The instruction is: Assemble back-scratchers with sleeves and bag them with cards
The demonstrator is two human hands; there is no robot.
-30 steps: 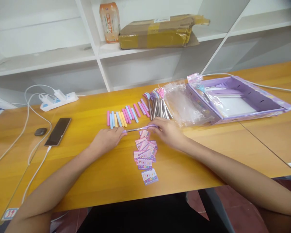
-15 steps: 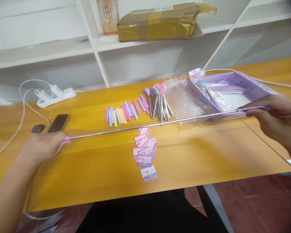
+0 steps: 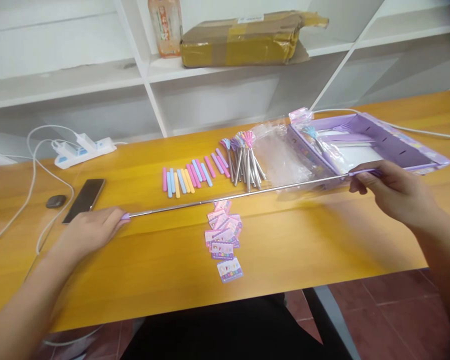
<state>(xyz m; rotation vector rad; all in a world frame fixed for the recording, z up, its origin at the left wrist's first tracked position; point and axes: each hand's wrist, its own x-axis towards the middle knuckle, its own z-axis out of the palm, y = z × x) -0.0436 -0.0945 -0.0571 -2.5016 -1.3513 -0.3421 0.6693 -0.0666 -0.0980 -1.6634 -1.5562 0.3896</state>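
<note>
A long thin metal rod [image 3: 225, 198] with purple ends stretches across the table between my hands. My left hand [image 3: 97, 227] is closed round its purple left end. The other purple end is gripped by my right hand [image 3: 388, 187], in front of the purple box [image 3: 416, 150]. Behind the rod stands a bunch of metal rods with coloured hand-shaped tops [image 3: 247, 160]. Pink, blue, yellow and purple sticks [image 3: 187, 179] lie in a row to its left. Several printed cards [image 3: 225, 235] are spread below the rod.
Clear plastic bags [image 3: 285, 155] lie beside the purple box, which holds purple pieces. On the left are a phone [image 3: 85, 199], a black mouse [image 3: 55, 201] and a white power strip [image 3: 84, 152] with cables. The shelf behind bears a taped carton [image 3: 240, 45] and a bottle [image 3: 165, 27].
The rod is shorter between my hands. My right hand has moved left and my left hand right, both still holding its ends. The phone is less covered.
</note>
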